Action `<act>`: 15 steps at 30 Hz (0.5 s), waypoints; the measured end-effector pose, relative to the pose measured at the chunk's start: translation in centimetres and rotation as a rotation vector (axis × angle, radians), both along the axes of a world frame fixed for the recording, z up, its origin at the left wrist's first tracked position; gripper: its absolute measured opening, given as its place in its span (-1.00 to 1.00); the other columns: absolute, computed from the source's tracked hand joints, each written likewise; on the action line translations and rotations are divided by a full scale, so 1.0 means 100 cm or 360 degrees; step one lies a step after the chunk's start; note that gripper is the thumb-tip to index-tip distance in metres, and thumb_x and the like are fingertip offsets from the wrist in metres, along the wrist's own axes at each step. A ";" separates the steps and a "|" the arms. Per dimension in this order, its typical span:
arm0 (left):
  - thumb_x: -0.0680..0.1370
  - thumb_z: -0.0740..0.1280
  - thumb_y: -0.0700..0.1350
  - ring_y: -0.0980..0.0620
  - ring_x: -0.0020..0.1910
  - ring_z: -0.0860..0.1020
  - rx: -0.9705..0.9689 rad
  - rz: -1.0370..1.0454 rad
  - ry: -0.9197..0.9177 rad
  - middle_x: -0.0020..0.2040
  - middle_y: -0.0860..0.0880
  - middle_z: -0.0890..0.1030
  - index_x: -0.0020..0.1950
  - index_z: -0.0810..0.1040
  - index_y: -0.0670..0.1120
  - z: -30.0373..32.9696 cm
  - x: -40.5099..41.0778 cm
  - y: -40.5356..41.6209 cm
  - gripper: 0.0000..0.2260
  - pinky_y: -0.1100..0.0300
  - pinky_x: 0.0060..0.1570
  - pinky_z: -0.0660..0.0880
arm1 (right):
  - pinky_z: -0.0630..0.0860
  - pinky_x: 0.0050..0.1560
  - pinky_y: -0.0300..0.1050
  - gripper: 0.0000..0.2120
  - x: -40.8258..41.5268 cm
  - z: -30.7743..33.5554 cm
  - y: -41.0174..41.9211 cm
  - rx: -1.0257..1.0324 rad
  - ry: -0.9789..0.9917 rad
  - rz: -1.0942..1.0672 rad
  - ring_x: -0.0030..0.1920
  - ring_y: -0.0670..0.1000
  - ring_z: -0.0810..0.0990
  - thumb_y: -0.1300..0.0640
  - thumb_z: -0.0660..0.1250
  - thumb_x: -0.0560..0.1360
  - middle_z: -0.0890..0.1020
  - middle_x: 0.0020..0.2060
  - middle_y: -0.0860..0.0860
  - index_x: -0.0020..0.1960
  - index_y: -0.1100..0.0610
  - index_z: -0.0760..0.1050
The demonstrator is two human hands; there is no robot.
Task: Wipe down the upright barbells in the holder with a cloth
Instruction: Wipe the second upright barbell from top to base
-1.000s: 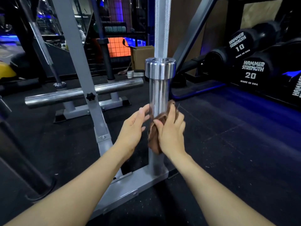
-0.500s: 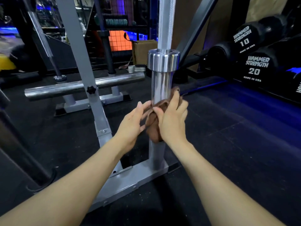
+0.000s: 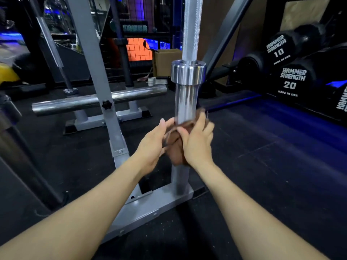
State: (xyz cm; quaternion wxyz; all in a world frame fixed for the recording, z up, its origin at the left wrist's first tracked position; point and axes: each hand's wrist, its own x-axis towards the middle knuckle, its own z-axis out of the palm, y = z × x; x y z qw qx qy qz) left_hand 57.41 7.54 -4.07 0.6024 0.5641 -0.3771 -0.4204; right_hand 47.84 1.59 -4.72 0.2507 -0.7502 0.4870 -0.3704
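Observation:
A chrome barbell (image 3: 185, 102) stands upright in a grey steel holder (image 3: 150, 209), its knurled shaft rising out of view. A brown cloth (image 3: 176, 147) is wrapped around the smooth sleeve below the collar. My right hand (image 3: 197, 141) presses the cloth against the sleeve from the right. My left hand (image 3: 153, 145) closes on the cloth and sleeve from the left, fingertips touching the cloth. The lower sleeve behind both hands is hidden. A second bar (image 3: 50, 45) leans at the far left.
A grey slanted upright (image 3: 99, 76) of the frame stands just left of my hands. A horizontal chrome bar (image 3: 97, 102) on a low stand lies behind it. Black dumbbells (image 3: 291, 79) fill a rack at right. A cardboard box (image 3: 165, 61) sits at the back on black rubber flooring.
Both hands slid the cloth a little up the sleeve, and my left hand closed in from open beside the bar to touching the cloth.

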 end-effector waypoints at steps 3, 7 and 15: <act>0.65 0.00 0.12 0.22 0.35 0.38 -0.0036 -0.0032 -0.0023 0.24 0.24 0.51 0.35 0.42 0.13 -0.002 0.001 0.001 -0.65 0.03 0.38 0.31 | 0.29 0.31 0.09 -0.24 -0.011 -0.015 -0.004 0.0178 0.0124 0.0119 0.31 0.24 0.26 -0.07 0.22 0.58 0.15 0.36 0.17 0.56 0.13 -0.15; 0.65 0.02 0.11 0.24 0.20 0.51 -0.0033 0.0014 -0.0002 0.16 0.19 0.61 0.25 0.52 0.14 -0.002 0.002 -0.001 -0.67 0.09 0.29 0.39 | 0.28 0.26 0.02 -0.29 -0.003 0.027 -0.004 -0.0273 -0.0103 0.0055 0.31 0.22 0.24 -0.03 0.21 0.59 0.18 0.33 0.19 0.55 0.17 -0.09; 0.64 0.01 0.13 0.25 0.23 0.49 -0.0053 0.0014 0.0096 0.18 0.19 0.60 0.24 0.52 0.14 -0.010 0.004 -0.007 -0.66 0.14 0.27 0.37 | 0.30 0.30 0.08 -0.19 -0.005 -0.015 -0.004 -0.0050 0.0095 0.0050 0.38 0.20 0.18 -0.14 0.22 0.54 0.12 0.40 0.17 0.56 0.13 -0.17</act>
